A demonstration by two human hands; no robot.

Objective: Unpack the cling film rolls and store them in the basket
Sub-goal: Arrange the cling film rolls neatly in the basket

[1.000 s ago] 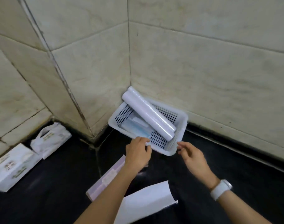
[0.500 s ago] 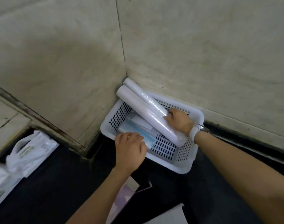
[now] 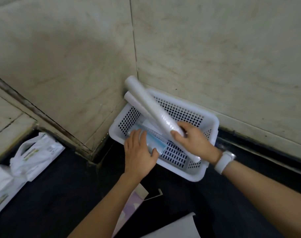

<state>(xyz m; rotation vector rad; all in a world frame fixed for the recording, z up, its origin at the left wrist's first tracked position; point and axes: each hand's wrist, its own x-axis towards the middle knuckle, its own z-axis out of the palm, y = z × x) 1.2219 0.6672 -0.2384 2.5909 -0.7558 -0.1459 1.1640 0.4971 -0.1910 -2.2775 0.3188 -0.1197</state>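
White perforated basket (image 3: 209, 121) tucked into the corner where two pale tiled walls meet, on a dark surface (image 3: 60, 194). Right hand (image 3: 196, 141), white watch (image 3: 223, 161) on the wrist, grip clamped around the near end of the upper cling film roll (image 3: 151, 107); roll tilted, far end raised above the basket's back corner and close to the wall. Second cling film roll (image 3: 131, 99) lying beneath it, diagonal across the basket, far end poking over the rim, near end showing just beside the right wrist. Left hand (image 3: 139, 152) flat over the basket's near rim, fingers spread and resting on a blue-and-white packet (image 3: 156, 145) inside, closed on nothing. White plastic bag (image 3: 36, 152) and white box (image 3: 0, 191) well apart at left. Opened pale purple carton (image 3: 131, 205) and a white sheet (image 3: 177, 227) near the forearms.
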